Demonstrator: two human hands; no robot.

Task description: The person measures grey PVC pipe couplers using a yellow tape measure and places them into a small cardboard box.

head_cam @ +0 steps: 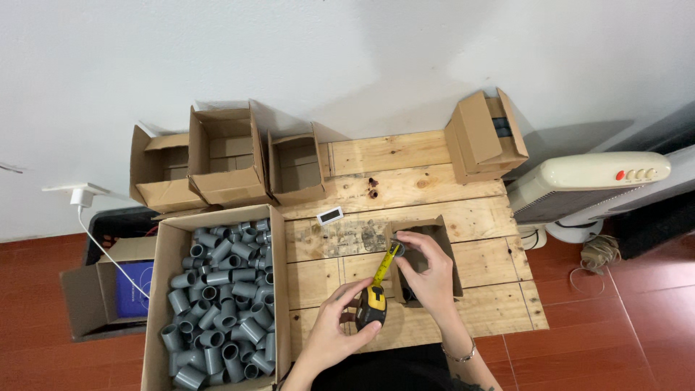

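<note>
Your left hand [334, 324] grips the tape measure [372, 309]. Your right hand [427, 271] fingers pinch its yellow blade [386, 265] over the small cardboard box [452, 259] on the table [405, 185].

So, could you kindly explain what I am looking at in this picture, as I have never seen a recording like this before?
There is no machine here: one camera worn on a person's head looks down at their two bare hands over a wooden pallet table. The left hand holds a yellow and black tape measure. The right hand pulls the end of its yellow tape to the edge of a small open cardboard box. To the left stands a large carton full of grey pipe fittings. Three empty open boxes line the wall, with another box at the far right corner. A small white tag lies on the wood.
</note>
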